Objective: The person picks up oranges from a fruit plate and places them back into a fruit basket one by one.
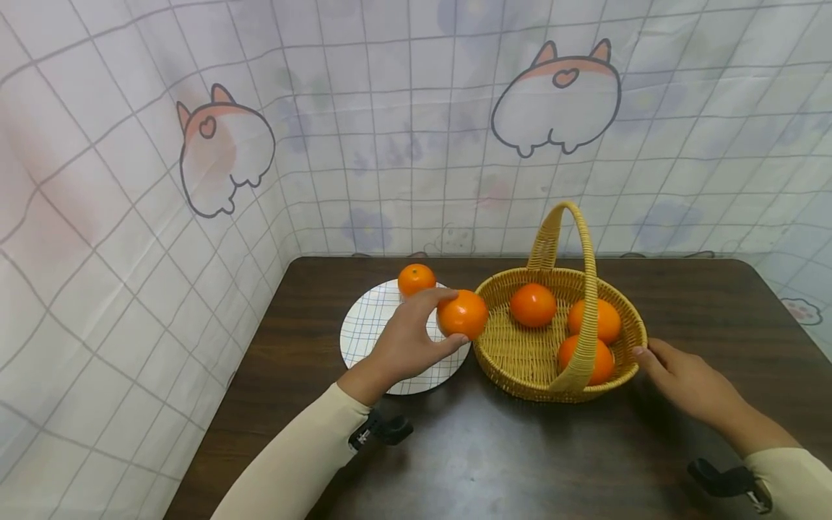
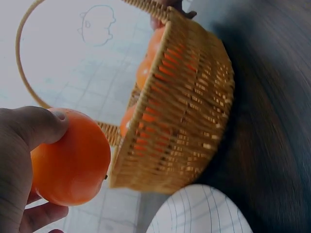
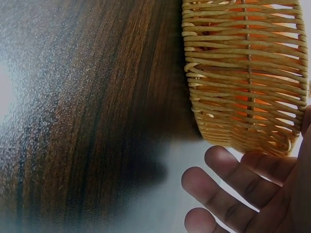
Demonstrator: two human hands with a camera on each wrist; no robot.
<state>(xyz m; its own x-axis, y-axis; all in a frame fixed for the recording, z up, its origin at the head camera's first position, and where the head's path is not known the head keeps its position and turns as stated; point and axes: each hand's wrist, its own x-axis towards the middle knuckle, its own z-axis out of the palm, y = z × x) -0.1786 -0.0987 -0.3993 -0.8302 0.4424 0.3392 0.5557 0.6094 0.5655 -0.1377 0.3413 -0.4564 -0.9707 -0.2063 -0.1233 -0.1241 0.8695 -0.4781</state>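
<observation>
My left hand (image 1: 412,336) holds a glossy orange persimmon (image 1: 462,315) between thumb and fingers, above the plate's right side and by the basket's left rim. A dark tip shows on this persimmon (image 2: 73,158) in the left wrist view. Beneath the hand lies a white plate (image 1: 360,334) with a thin grid pattern, and a round orange fruit (image 1: 417,279) sits at its back. At the right, my right hand (image 1: 690,383) pinches the rim of a woven basket (image 1: 513,383), thumb over the edge. Its other fingers (image 3: 231,194) spread outside the basket wall.
Inside the basket are a persimmon (image 1: 533,305) at the back and two more orange fruits (image 1: 601,321) on the right, partly behind the tall handle (image 1: 588,289). The dark wooden table (image 1: 468,462) meets a grid-patterned cloth (image 1: 403,180) behind and at the left.
</observation>
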